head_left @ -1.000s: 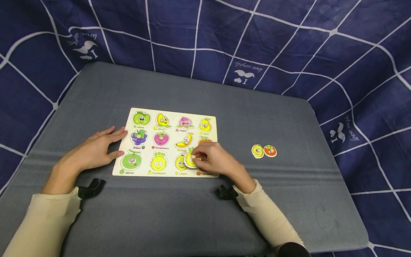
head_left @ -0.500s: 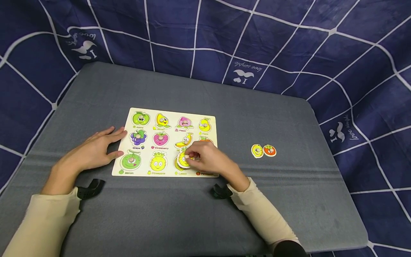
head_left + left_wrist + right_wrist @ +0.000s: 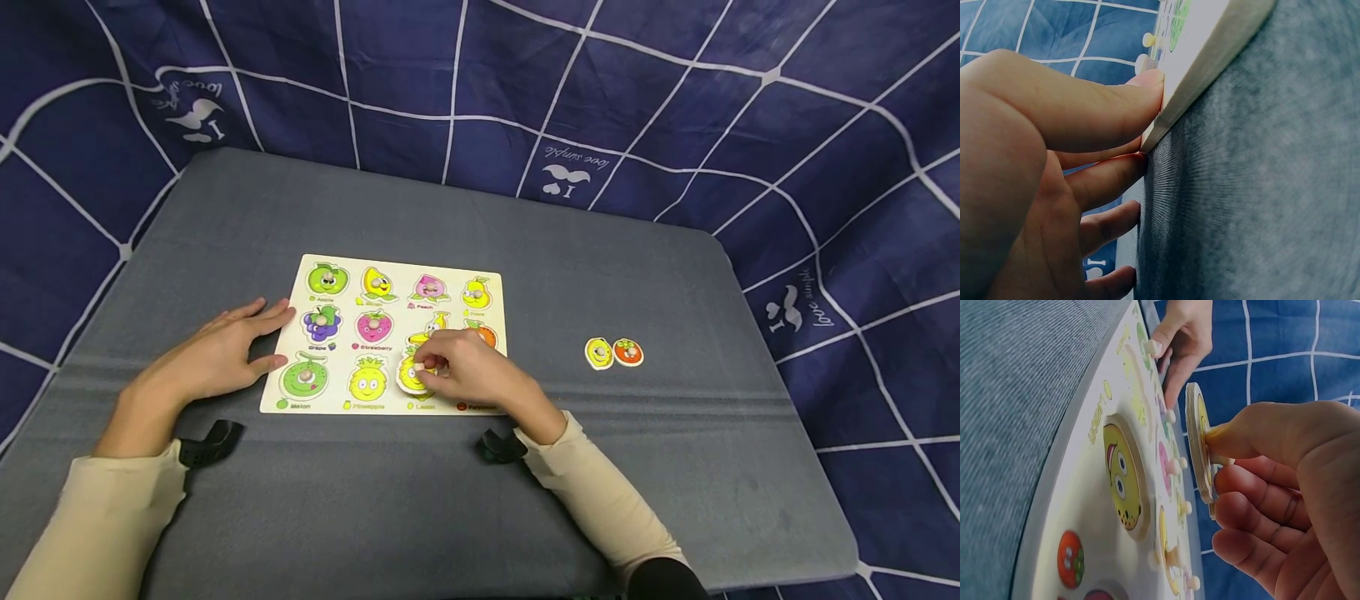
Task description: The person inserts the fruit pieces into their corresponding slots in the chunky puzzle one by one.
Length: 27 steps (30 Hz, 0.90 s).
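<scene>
On the table lies a cream fruit puzzle board, with knobbed pieces such as a green apple and a strawberry set in it. My right hand pinches the knob of a yellow pineapple piece. In the right wrist view this piece hangs above the board, apart from it and seen nearly edge-on. Beneath it is the yellow lemon recess. My left hand rests at the board's left edge, its thumb touching the side, fingers spread on the table.
Two loose pieces, a yellow lemon and an orange-red persimmon, lie side by side to the right of the board. A grey cloth covers the table. A dark blue checked curtain surrounds its back and sides.
My right hand has carried the pineapple piece leftward over the board, from near the persimmon spot across the lemon recess. The left hand has stayed at the board's edge.
</scene>
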### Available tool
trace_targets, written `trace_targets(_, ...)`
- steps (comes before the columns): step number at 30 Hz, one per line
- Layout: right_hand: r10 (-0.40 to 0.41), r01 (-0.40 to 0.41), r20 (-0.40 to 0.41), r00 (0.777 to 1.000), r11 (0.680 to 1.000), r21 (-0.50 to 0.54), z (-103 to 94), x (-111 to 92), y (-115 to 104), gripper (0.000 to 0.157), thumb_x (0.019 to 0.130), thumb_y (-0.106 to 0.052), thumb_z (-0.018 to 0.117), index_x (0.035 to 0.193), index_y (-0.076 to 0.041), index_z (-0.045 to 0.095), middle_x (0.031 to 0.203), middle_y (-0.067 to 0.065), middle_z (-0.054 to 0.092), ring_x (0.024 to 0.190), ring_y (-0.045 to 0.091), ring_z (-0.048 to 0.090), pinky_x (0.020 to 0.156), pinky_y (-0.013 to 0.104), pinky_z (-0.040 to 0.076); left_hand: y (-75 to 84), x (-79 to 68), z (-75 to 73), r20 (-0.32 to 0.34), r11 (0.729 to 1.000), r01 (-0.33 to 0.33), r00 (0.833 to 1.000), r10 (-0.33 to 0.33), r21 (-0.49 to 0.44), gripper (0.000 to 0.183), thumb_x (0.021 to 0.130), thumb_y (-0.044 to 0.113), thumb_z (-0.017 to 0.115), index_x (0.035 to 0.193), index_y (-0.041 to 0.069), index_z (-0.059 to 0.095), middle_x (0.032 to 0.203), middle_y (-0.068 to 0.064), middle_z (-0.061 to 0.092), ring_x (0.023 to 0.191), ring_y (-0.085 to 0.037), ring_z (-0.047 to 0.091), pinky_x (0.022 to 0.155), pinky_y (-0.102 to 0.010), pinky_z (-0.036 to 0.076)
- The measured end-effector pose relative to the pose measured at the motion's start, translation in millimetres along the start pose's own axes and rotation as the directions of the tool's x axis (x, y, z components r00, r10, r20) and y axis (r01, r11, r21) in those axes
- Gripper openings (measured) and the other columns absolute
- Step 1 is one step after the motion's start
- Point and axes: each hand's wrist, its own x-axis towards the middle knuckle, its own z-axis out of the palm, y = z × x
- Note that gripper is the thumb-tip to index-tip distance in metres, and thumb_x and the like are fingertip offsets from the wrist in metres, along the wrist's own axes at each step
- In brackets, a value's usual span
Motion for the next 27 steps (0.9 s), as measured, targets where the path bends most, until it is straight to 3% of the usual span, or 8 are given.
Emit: trace_targets(27,-0.035,0.034,0.03,0.999,0.998,0.049,20.6,32,-15,0.005,0.086,-0.007,0.067,0.085,-0.009,0.071,0.074,-0.001,0.058,0.067,0.006,0.049,0.062,0.016,0.038,-0.4,0.4,1.1,-0.012,1.0,-0.009,1.0,0.009,0.004,0.073,0.089,0.018,0.073,0.149,-0.006,0.037,0.154,-0.026,0.032,0.141,-0.052,0.023,0.105,-0.074,0.019)
